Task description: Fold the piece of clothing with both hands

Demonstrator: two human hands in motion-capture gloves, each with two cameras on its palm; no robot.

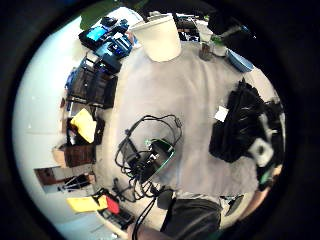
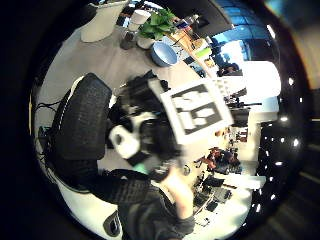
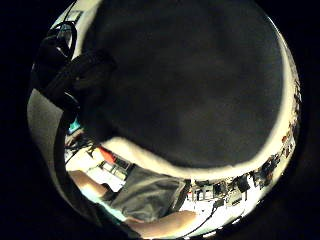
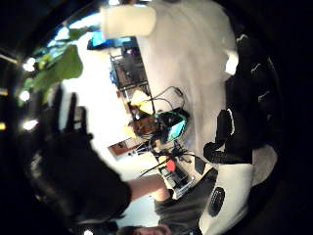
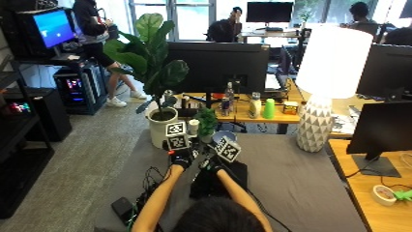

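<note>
The black piece of clothing lies in a compact heap on the grey table cover, right in front of the person. Both gloved hands are over its far edge. My left hand is up off the table beside the clothing, fingers spread and holding nothing; the right thumb side palm view shows the left hand that way. My right hand hovers close over the clothing, which fills that palm's view and looks smooth. The left palm views show the right hand above the clothing.
A tangle of black cables and a small device lies on the table's left side. At the far edge stand a white pot with a plant, a blue bowl and a white lamp. A monitor is at the right.
</note>
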